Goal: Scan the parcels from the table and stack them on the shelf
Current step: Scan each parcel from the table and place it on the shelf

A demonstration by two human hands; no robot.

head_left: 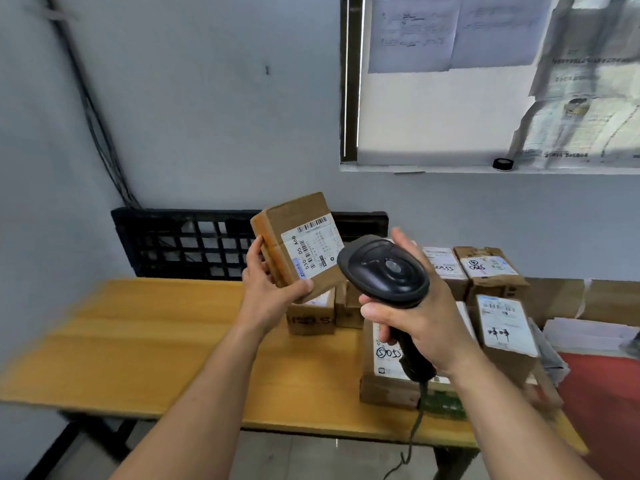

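Observation:
My left hand (268,285) grips a small brown cardboard parcel (294,237) by its lower left corner and holds it tilted above the table, its white barcode label facing me. My right hand (412,317) grips the handle of a black barcode scanner (382,270), whose head sits just to the right of the parcel's label. Several more labelled cardboard parcels (491,271) lie on the right half of the wooden table (145,341). No shelf is in view.
A black plastic crate (187,244) leans against the wall behind the table. The scanner's cable (414,434) hangs over the table's front edge. A stack of white papers (588,336) and a red surface (602,393) are at the far right. Papers cover the window above.

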